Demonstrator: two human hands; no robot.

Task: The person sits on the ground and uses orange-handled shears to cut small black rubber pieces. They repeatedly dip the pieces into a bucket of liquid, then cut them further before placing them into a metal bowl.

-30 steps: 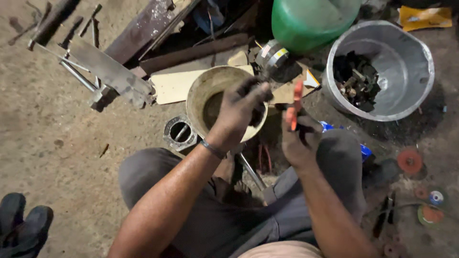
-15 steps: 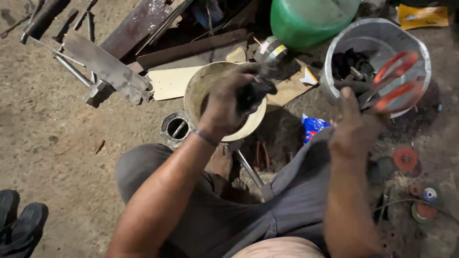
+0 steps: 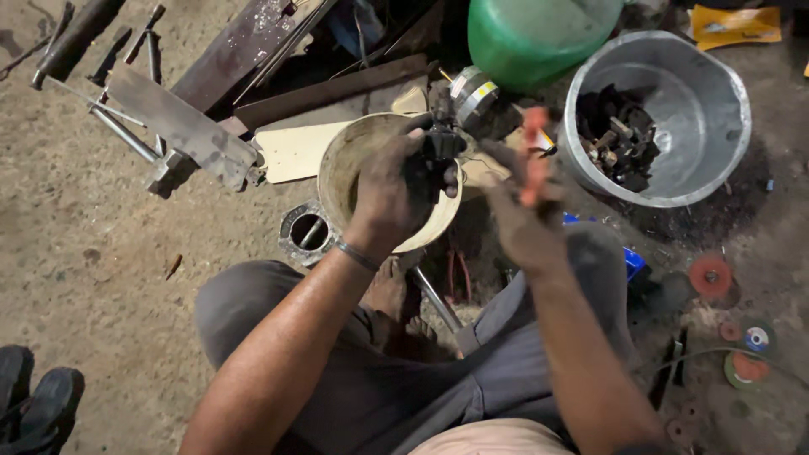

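Both hands loaded over cream bucket (image 3: 337,181).
Left hand (image 3: 396,190) grip clamped round dark metal part (image 3: 440,147); right hand (image 3: 522,223) grip closed on red-handled pliers (image 3: 533,156), blurred.

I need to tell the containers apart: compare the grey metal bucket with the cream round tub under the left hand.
The grey metal bucket is wider and shiny, with dark metal parts heaped inside. The cream round tub is smaller and grimy, partly hidden by the left hand, which grips a dark part; its contents are unclear. Both are round, open-topped and stand on the dirt floor.
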